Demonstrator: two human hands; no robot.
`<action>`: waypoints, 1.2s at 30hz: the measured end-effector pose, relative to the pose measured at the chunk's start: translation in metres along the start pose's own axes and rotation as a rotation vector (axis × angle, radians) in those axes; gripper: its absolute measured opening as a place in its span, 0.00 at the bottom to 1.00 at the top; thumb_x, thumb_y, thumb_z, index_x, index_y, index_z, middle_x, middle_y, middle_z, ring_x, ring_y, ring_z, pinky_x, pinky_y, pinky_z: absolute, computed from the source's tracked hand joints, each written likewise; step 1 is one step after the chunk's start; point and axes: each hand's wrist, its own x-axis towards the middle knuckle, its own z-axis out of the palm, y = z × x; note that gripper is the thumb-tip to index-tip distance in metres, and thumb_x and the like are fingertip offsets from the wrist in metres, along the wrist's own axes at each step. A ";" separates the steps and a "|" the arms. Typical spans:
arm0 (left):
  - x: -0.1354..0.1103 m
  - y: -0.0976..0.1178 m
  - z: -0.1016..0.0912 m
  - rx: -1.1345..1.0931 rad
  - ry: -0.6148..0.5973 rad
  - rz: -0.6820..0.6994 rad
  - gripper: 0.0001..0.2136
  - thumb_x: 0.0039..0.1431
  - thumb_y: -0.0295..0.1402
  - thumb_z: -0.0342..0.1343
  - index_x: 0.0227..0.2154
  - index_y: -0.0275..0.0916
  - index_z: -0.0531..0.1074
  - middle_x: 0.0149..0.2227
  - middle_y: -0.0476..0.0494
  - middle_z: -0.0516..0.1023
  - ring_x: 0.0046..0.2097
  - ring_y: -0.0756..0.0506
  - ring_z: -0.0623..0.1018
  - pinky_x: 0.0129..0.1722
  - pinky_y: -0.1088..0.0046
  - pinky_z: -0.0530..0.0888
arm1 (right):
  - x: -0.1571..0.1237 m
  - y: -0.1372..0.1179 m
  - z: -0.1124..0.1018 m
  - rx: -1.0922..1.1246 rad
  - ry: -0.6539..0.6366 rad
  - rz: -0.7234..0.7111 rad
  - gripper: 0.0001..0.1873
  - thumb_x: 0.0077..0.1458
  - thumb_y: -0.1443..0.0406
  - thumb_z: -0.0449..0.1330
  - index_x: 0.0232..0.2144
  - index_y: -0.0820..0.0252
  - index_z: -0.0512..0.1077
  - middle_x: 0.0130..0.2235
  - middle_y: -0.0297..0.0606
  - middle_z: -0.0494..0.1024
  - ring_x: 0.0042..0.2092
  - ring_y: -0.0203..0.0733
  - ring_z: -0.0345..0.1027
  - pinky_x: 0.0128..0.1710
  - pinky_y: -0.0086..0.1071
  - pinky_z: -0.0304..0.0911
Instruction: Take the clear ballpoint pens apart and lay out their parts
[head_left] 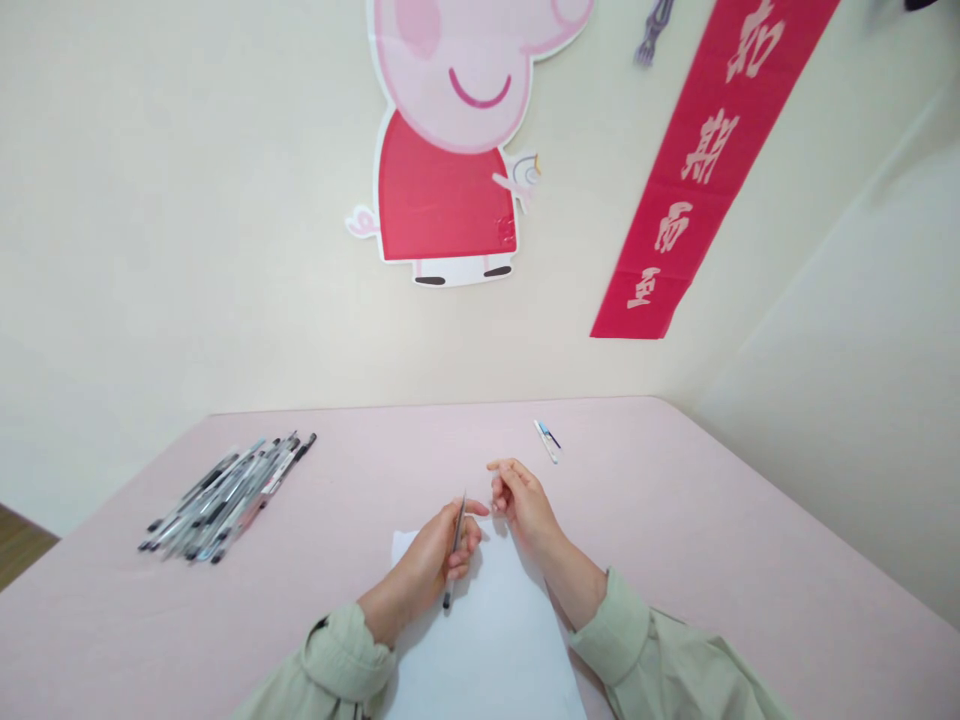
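The person's left grip (pixel 439 550) is closed around a pen (pixel 455 555), which slants across the fingers with its thin end poking out above the hand and its dark end showing below, over the white paper (pixel 495 640). The right grip (pixel 523 505) is just beside it at the paper's far edge, apart from the pen, its fingers partly curled, and whether they hold anything small cannot be told. On the pink counter (pixel 360 480), a heap of pens (pixel 229 500) lies well to the left, while a few small blue and white pieces (pixel 547 440) lie beyond the right grip.
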 end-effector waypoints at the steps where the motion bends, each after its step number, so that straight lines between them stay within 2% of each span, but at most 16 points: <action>1: 0.001 0.000 -0.001 -0.003 0.022 0.024 0.13 0.57 0.43 0.48 0.37 0.40 0.67 0.21 0.56 0.64 0.17 0.56 0.51 0.15 0.82 0.47 | 0.000 0.000 0.000 0.031 -0.002 0.022 0.15 0.49 0.54 0.61 0.33 0.59 0.71 0.23 0.28 0.67 0.20 0.29 0.56 0.21 0.25 0.52; 5: 0.006 -0.002 -0.007 0.004 0.097 0.145 0.12 0.56 0.41 0.49 0.36 0.38 0.69 0.22 0.55 0.66 0.17 0.56 0.56 0.16 0.82 0.54 | -0.002 0.002 0.001 0.087 -0.017 0.084 0.16 0.46 0.57 0.62 0.37 0.59 0.73 0.30 0.34 0.73 0.23 0.31 0.61 0.24 0.27 0.58; 8: 0.009 -0.003 -0.011 0.003 0.119 0.207 0.12 0.56 0.40 0.50 0.34 0.37 0.70 0.22 0.53 0.67 0.20 0.55 0.63 0.20 0.81 0.63 | 0.001 0.005 -0.001 0.020 -0.028 0.071 0.19 0.46 0.58 0.62 0.41 0.59 0.73 0.35 0.38 0.76 0.25 0.31 0.63 0.28 0.29 0.62; 13: 0.010 -0.002 -0.009 -0.021 0.162 0.166 0.12 0.55 0.41 0.52 0.32 0.36 0.70 0.23 0.53 0.68 0.22 0.54 0.67 0.23 0.79 0.67 | 0.025 0.007 -0.019 -0.590 0.024 -0.087 0.16 0.52 0.56 0.55 0.40 0.60 0.70 0.34 0.41 0.77 0.29 0.37 0.70 0.29 0.31 0.63; 16: 0.010 -0.003 -0.008 -0.026 0.165 0.157 0.13 0.55 0.42 0.53 0.32 0.36 0.71 0.23 0.53 0.68 0.21 0.55 0.66 0.23 0.79 0.67 | 0.049 -0.002 -0.034 -0.794 0.115 -0.152 0.11 0.55 0.61 0.52 0.39 0.58 0.66 0.35 0.39 0.76 0.33 0.39 0.70 0.30 0.30 0.61; 20: 0.011 -0.005 -0.010 -0.026 0.140 0.186 0.13 0.55 0.42 0.54 0.32 0.35 0.71 0.23 0.52 0.69 0.22 0.55 0.67 0.23 0.79 0.67 | 0.085 -0.017 -0.047 -1.105 0.245 -0.193 0.09 0.56 0.66 0.53 0.41 0.59 0.65 0.33 0.40 0.75 0.37 0.43 0.68 0.34 0.32 0.57; 24: 0.011 -0.005 -0.011 -0.039 0.138 0.173 0.14 0.54 0.43 0.55 0.31 0.35 0.71 0.23 0.52 0.69 0.23 0.54 0.67 0.24 0.79 0.67 | 0.106 -0.018 -0.048 -1.349 0.279 -0.199 0.09 0.58 0.68 0.52 0.43 0.61 0.66 0.37 0.45 0.74 0.40 0.46 0.67 0.36 0.34 0.54; 30: 0.010 0.000 -0.009 -0.121 0.109 0.162 0.12 0.55 0.40 0.55 0.32 0.35 0.73 0.25 0.51 0.69 0.24 0.53 0.68 0.28 0.76 0.69 | 0.102 -0.012 -0.047 -1.504 0.221 -0.204 0.09 0.58 0.68 0.53 0.41 0.60 0.69 0.44 0.47 0.72 0.46 0.47 0.65 0.41 0.34 0.55; 34: 0.010 0.001 -0.011 -0.154 0.095 0.127 0.11 0.55 0.39 0.56 0.34 0.35 0.73 0.26 0.50 0.70 0.25 0.54 0.68 0.30 0.77 0.70 | 0.084 -0.021 -0.041 -1.446 0.169 -0.249 0.14 0.58 0.69 0.51 0.46 0.60 0.68 0.45 0.47 0.71 0.46 0.47 0.65 0.41 0.34 0.57; 36: 0.011 0.000 -0.013 -0.159 0.078 0.121 0.11 0.56 0.39 0.56 0.35 0.36 0.73 0.26 0.50 0.69 0.25 0.54 0.68 0.30 0.76 0.69 | 0.068 -0.022 -0.033 -1.376 0.107 -0.271 0.14 0.58 0.68 0.51 0.46 0.58 0.69 0.44 0.43 0.73 0.44 0.43 0.67 0.41 0.33 0.58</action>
